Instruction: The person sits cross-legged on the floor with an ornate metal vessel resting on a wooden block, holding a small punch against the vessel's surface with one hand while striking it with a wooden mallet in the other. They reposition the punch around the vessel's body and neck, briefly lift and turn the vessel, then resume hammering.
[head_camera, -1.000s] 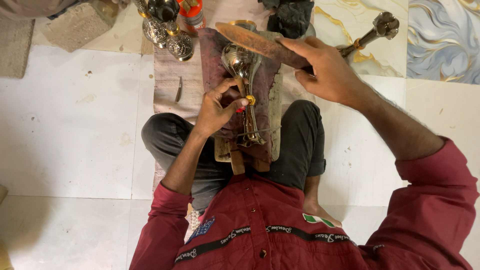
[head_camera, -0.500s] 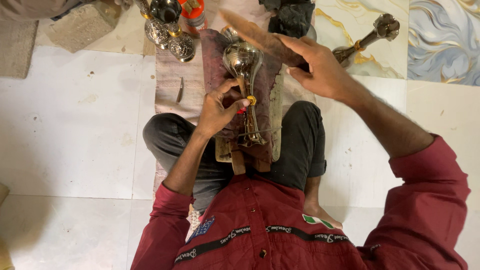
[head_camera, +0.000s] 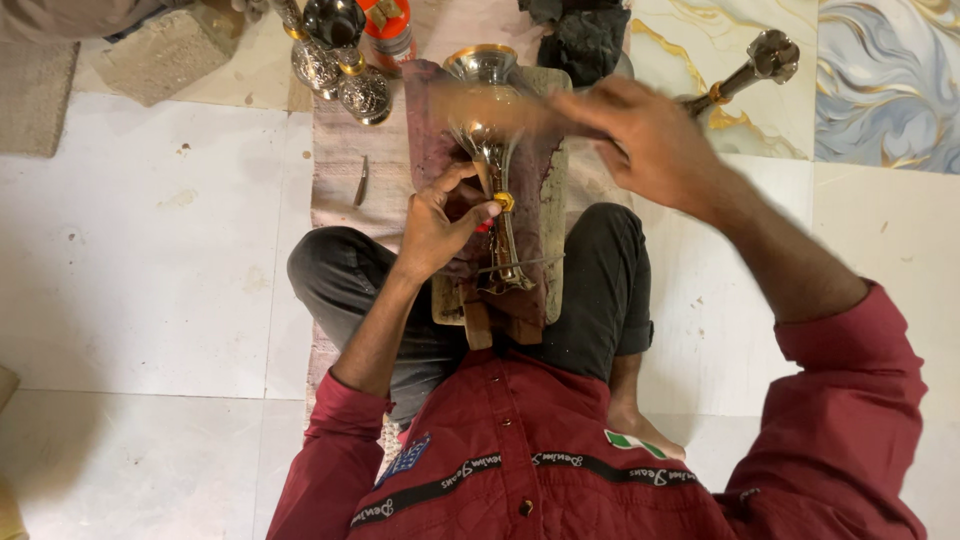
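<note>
A shiny metal goblet-shaped piece (head_camera: 489, 110) lies along a wooden board (head_camera: 552, 240) covered with a dark red cloth, resting on my lap. My left hand (head_camera: 440, 215) presses on its narrow stem beside a small brass ring, fingers closed around a thin tool I cannot make out. My right hand (head_camera: 650, 140) is shut on a flat wooden stick (head_camera: 490, 105), blurred by motion, lying across the piece's bowl.
Two engraved metal pieces (head_camera: 340, 75) and an orange-capped bottle (head_camera: 390, 30) stand at the top of the cloth strip. A dark lump (head_camera: 585, 40) sits above the board. Another metal stem (head_camera: 745, 75) lies on the marble tile at right. A small blade (head_camera: 362, 182) lies left.
My right hand has swung the wooden stick down and leftward across the piece's bowl. My left hand stays on the stem.
</note>
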